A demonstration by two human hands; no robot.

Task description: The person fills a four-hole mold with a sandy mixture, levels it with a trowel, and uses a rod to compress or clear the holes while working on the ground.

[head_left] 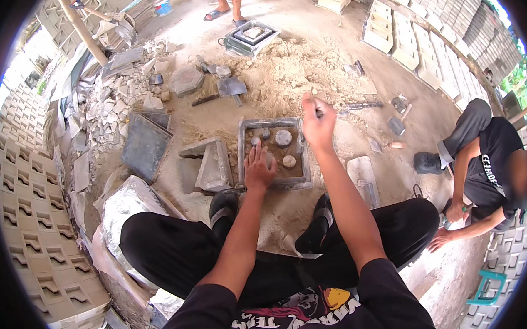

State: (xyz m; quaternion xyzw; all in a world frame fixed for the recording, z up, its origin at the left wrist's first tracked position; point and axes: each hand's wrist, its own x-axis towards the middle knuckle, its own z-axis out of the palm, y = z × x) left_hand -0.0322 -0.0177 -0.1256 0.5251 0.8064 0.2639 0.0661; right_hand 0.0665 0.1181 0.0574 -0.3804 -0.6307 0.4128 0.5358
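Observation:
A square metal mould frame [279, 186] lies on the ground between my feet. Inside it sits a dark layer with several round pieces; a pale disc [283, 138] and a smaller round piece [289, 161] show plainly. My left hand [259, 169] reaches over the frame's left part, fingers spread and palm down, partly covering a round piece beneath it. Above the frame's right far corner, my right hand [319, 124] is raised with its fingers curled closed. What it grips, if anything, I cannot make out. Pale loose sand [306, 60] is heaped just beyond the frame.
A trowel [232, 87] and stone pieces [187, 81] lie left of the sand. Concrete blocks [213, 165] lean left of the frame. Another framed mould [250, 37] stands farther off near a person's feet [226, 10]. At right a co-worker [487, 166] crouches. Pale blocks [380, 25] line the right.

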